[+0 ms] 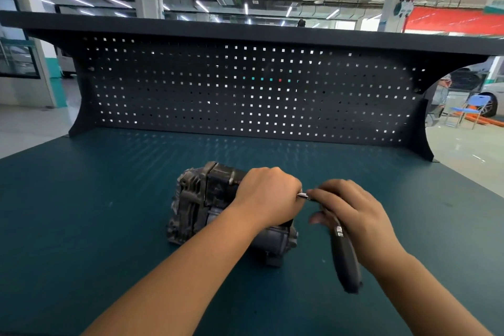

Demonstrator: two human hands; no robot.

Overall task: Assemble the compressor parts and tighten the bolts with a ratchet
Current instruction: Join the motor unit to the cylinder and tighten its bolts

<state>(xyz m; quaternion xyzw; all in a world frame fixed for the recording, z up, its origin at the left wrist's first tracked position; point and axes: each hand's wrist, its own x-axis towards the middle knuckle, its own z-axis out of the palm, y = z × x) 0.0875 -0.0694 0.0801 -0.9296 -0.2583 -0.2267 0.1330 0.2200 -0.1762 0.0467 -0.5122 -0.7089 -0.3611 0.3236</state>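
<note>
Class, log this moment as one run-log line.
left hand: on compressor | right hand: grips ratchet | metal tip: between hands | compressor: on bench

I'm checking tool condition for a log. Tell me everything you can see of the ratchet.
The ratchet has a long, dark, matte, rubbery-looking handle with a bright chrome band near its upper end. The right hand grips its upper part, hiding the head; the handle slants down toward the viewer over the green table. A thin shiny metal piece shows between that hand and the left hand; whether it belongs to the ratchet is unclear.
</note>
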